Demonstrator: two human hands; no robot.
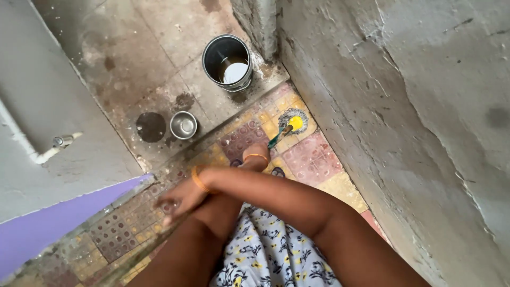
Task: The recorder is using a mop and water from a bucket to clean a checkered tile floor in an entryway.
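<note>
Left hand (257,157) grips a brush (288,125), scrubbing the floor (313,159); right hand (178,199) is blurred, its grip unclear. Further strokes likely need steady pressure.

One metal bucket (227,61), one small steel bowl (184,125), one mop (289,125), two bangles (200,179).

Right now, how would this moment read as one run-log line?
left hand: grip on green-handled brush | brush head: on patterned tiles | right hand: blurred, grip unclear | nearby: metal bucket, small steel bowl
</note>
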